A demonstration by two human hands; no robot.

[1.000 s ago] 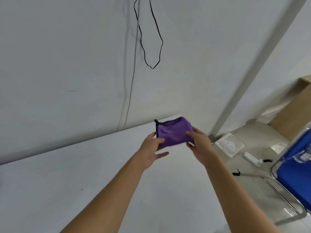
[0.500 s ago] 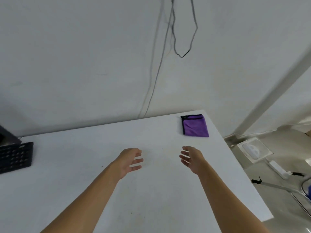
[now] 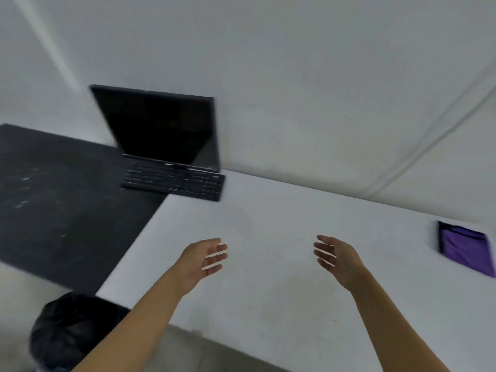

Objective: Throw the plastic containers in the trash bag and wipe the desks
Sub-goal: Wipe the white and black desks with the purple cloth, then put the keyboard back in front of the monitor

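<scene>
Over the white desk (image 3: 268,304), left hand (image 3: 204,260) and right hand (image 3: 336,260) hovered empty, fingers spread. A second earlier they'd been holding the purple cloth (image 3: 467,251); it now lay folded at the desk's far right, well apart from both. No plastic containers in sight, so I'd guess wiping here was done.

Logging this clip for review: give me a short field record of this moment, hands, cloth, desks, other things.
left hand: open, above the white desk, holding nothing
right hand: open, above the white desk, holding nothing
purple cloth: folded, on the white desk far right, untouched
black desk: adjoins on the left, whitish marks
screen: dark, upright at the back
black keyboard: before the screen, straddling both desks
</scene>
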